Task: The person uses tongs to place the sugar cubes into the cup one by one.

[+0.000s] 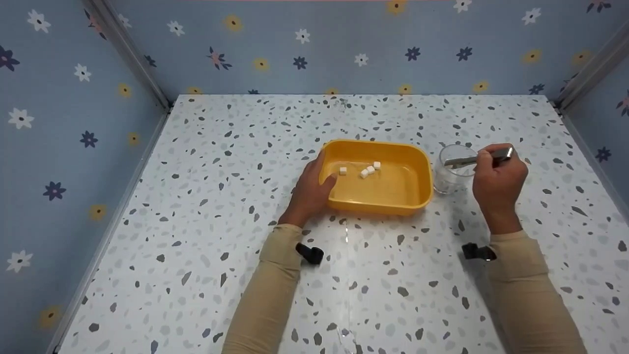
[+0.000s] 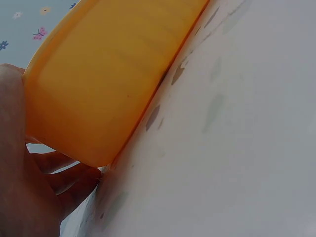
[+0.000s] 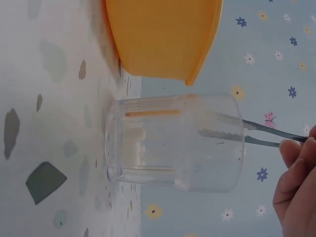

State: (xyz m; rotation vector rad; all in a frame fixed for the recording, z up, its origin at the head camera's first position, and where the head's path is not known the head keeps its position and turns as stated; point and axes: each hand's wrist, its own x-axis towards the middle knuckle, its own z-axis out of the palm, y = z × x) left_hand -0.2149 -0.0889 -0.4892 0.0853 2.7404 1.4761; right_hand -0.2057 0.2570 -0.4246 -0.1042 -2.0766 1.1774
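Observation:
A yellow plastic container [image 1: 378, 196] sits on the table with several small white cubes [image 1: 370, 169] on its floor. My left hand [image 1: 310, 189] grips its left end, thumb over the rim and the other fingers along the outside wall. Metal tongs [image 1: 464, 160] are pinched in my right hand [image 1: 500, 182]. Their serrated tips reach inside a clear glass [image 3: 207, 168] that stands upright just right of the container. Whitish pieces [image 3: 134, 143] lie near the bottom of the glass in the right wrist view. Whether the tips hold anything is too blurred to tell.
The speckled white table [image 1: 221, 196] is bounded by blue flowered panels [image 1: 334, 44] at the back and both sides. A black wrist-camera mount [image 1: 310, 253] is on the left sleeve, and another [image 1: 477, 251] is on the right.

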